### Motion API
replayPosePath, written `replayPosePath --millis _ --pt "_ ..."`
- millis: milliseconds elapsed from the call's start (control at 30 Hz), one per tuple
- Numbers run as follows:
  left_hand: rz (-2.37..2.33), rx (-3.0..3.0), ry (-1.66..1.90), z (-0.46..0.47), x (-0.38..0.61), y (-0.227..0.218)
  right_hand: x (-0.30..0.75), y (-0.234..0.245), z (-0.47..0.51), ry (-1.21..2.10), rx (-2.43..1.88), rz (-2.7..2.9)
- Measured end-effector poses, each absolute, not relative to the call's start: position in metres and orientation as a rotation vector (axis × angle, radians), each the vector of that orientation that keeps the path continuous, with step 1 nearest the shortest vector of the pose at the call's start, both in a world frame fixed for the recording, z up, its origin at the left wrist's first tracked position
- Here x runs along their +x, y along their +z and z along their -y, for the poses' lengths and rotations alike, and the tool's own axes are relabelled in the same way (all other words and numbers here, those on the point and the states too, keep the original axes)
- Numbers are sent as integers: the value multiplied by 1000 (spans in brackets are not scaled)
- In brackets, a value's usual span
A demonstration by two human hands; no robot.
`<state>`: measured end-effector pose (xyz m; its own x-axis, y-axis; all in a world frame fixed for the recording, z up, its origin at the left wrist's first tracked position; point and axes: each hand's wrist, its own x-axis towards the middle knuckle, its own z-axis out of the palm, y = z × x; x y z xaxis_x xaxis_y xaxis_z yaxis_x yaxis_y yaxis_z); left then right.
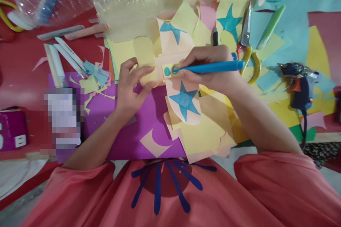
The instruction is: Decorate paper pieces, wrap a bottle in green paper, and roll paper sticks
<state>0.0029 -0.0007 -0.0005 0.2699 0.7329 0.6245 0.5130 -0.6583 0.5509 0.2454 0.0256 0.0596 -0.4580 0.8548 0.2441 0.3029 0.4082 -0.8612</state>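
Note:
My right hand (205, 65) is closed round a blue marker (213, 66), its tip down on a small pale yellow paper piece (167, 76). That piece carries one filled blue-green dot (167, 71) and a round outline under the tip. Thumb and fingers of my left hand (134, 85) pinch a pale yellow paper strip (144, 51) just left of the dots. A pink paper shape with a blue star (184, 101) lies below the marker. Another pink shape with a partly covered blue star (174, 32) lies above it.
Clear plastic bottles (61, 3) lie along the back. At left are several markers (70, 56), paper scraps (90, 84) and a blurred phone (64, 117). Yellow-handled scissors (247, 39), a green cutter (271, 26) and a glue gun (301, 85) lie at right. Purple paper (125, 138) covers the front.

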Motion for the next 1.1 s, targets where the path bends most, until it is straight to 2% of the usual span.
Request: replayPosePath --millis 433,800,1100 --pt "-1175 2280 1296 1 2 1 248 60 -25 1052 -1105 1937" --pt "-1181 2290 1311 2 3 0 242 66 -23 945 -1212 1872" --pt "-1279 2097 1207 3 3 -1 239 63 -23 960 -1124 1829"
